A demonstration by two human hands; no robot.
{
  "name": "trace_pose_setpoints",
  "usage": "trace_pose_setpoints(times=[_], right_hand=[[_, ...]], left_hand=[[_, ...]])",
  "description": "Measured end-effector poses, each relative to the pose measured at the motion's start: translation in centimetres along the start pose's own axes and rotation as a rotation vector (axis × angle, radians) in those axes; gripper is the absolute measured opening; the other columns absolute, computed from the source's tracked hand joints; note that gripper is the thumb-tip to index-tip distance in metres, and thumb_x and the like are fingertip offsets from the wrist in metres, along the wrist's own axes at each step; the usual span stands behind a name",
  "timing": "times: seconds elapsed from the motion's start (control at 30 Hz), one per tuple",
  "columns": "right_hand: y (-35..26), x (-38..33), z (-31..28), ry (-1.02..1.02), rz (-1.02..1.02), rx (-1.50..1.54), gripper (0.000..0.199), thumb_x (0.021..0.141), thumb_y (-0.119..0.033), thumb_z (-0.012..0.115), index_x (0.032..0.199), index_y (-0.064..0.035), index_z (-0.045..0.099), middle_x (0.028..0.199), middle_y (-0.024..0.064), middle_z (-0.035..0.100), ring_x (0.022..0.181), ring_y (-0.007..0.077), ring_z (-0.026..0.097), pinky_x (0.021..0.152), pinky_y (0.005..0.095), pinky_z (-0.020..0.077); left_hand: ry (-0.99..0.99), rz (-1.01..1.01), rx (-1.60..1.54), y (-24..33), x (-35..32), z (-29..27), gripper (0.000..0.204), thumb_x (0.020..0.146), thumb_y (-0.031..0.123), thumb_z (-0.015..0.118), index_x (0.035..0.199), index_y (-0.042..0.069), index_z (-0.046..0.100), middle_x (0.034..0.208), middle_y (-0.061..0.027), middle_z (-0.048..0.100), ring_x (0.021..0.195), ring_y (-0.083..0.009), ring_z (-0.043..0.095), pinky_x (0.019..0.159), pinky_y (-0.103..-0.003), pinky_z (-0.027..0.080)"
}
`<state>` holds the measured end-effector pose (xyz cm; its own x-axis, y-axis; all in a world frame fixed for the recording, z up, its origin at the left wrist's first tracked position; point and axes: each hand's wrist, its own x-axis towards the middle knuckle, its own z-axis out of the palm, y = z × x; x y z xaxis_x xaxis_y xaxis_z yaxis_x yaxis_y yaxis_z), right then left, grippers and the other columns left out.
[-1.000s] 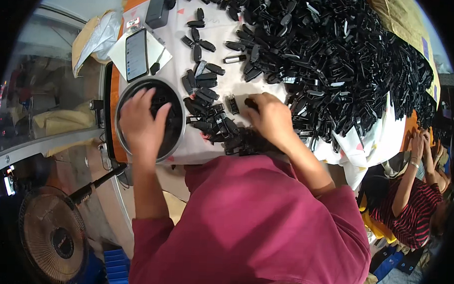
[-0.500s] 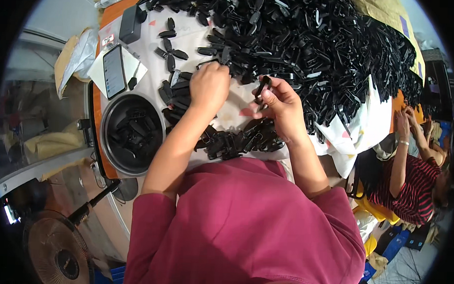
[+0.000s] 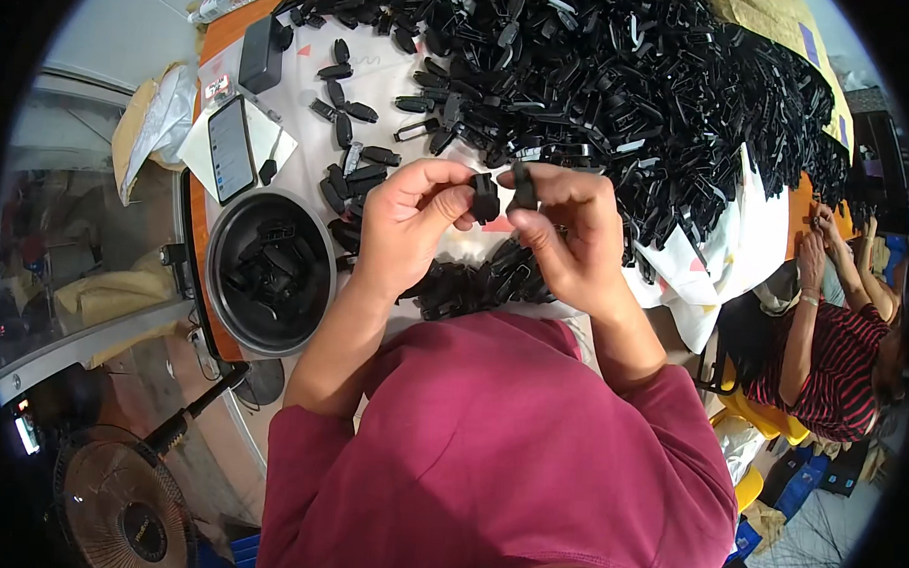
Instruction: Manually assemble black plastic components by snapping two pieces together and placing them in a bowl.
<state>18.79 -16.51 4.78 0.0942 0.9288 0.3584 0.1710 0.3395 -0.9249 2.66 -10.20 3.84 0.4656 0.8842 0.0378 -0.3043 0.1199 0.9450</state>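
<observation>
In front of my chest, the two hands face each other a short way above the table. My left hand [image 3: 409, 222] is closed, pinching a small black plastic piece [image 3: 485, 199] between thumb and fingers. Another dark piece [image 3: 523, 188], narrow and upright, is gripped by the fingertips of my right hand [image 3: 581, 233]. A slim gap separates the two pieces. Their exact kind is too small to make out. Below the hands, close to my shirt, lies a small heap of black pieces [image 3: 490, 280]. Several loose ones [image 3: 358, 180] lie left of my left hand.
A huge pile of black plastic pieces [image 3: 631, 90] covers the back and right of the table. At left stand a round bowl [image 3: 214, 301] holding more pieces, a phone [image 3: 231, 148] and a black box [image 3: 261, 55]. A fan [image 3: 126, 513] is at lower left; another person [image 3: 822, 357] works at right.
My left hand has come back from the loose pieces toward me, now with a piece in it. My right hand has turned and moved slightly nearer, bringing its piece beside the left one.
</observation>
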Motion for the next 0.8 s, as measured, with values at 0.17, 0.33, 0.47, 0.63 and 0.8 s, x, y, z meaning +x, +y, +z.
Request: trace_pose_setpoints(times=[0.17, 0.33, 0.47, 0.63, 0.8], right_hand=[[-1.1, 1.7, -0.8, -0.066, -0.331, -0.342, 0.034, 0.070, 0.008, 0.062, 0.104, 0.0027, 0.057, 0.087, 0.0133, 0.060, 0.067, 0.0204, 0.053, 0.057, 0.0276, 0.0427], [-1.8, 1.5, -1.8, -0.153, -0.279, -0.450, 0.035, 0.068, 0.010, 0.061, 0.101, 0.0002, 0.060, 0.088, 0.0118, 0.059, 0.067, 0.0213, 0.052, 0.059, 0.0288, 0.0427], [-1.4, 1.2, -0.9, -0.148, -0.235, -0.446, 0.034, 0.067, 0.011, 0.060, 0.100, 0.0002, 0.061, 0.087, 0.0112, 0.060, 0.068, 0.0224, 0.052, 0.060, 0.0295, 0.0431], [0.1, -0.2, -1.0, -0.263, -0.149, -0.425, 0.034, 0.067, 0.012, 0.060, 0.099, 0.0010, 0.060, 0.088, 0.0123, 0.060, 0.071, 0.0242, 0.054, 0.061, 0.0308, 0.0439], [0.2, -0.1, 1.8, 0.050, -0.394, -0.486, 0.040, 0.069, 0.010, 0.061, 0.107, -0.0013, 0.057, 0.089, 0.0150, 0.059, 0.066, 0.0238, 0.053, 0.056, 0.0286, 0.0430]], left_hand=[[-0.025, 0.052, 0.072, 0.7, -0.1, -0.5, 0.012, 0.083, 0.002, 0.057, 0.094, -0.001, 0.058, 0.078, -0.0032, 0.060, 0.066, -0.0073, 0.055, 0.059, -0.020, 0.046], [-0.063, 0.044, 0.294, 1.2, -0.4, -1.0, 0.012, 0.083, 0.004, 0.058, 0.094, -0.002, 0.059, 0.078, -0.0021, 0.059, 0.065, -0.0065, 0.053, 0.058, -0.019, 0.044], [0.019, -0.170, -0.056, -0.2, -0.4, -0.8, 0.008, 0.083, 0.003, 0.058, 0.088, -0.002, 0.060, 0.072, -0.0008, 0.059, 0.064, -0.0046, 0.052, 0.057, -0.018, 0.041], [-0.087, 0.182, 0.606, -0.4, -0.5, -2.0, 0.008, 0.083, 0.005, 0.059, 0.087, -0.002, 0.060, 0.073, -0.0019, 0.059, 0.062, -0.0057, 0.052, 0.056, -0.019, 0.042], [-0.015, -0.074, -0.177, -1.6, -0.8, -0.5, 0.014, 0.085, 0.007, 0.054, 0.096, -0.001, 0.057, 0.086, -0.0065, 0.061, 0.073, -0.0114, 0.056, 0.065, -0.023, 0.046]])
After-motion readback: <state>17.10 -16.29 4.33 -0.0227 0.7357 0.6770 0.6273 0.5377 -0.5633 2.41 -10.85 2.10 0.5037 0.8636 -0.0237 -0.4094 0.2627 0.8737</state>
